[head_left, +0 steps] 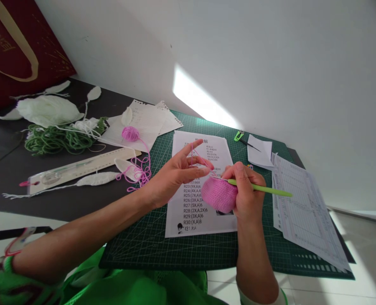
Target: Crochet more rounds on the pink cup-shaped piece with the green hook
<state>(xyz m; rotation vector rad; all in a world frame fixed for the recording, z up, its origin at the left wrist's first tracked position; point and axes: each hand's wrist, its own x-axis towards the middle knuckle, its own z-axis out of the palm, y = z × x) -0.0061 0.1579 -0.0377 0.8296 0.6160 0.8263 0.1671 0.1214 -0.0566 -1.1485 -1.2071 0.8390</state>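
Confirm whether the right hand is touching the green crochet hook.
Touching: the head view shows the right hand closed over the green crochet hook, partly covering it.

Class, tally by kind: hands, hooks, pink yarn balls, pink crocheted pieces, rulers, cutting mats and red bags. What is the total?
Left hand and right hand: 2
Hook: 1
Yarn ball: 1
Crocheted piece: 1
Ruler: 1
Mat: 1
Bag: 1
Total: 8
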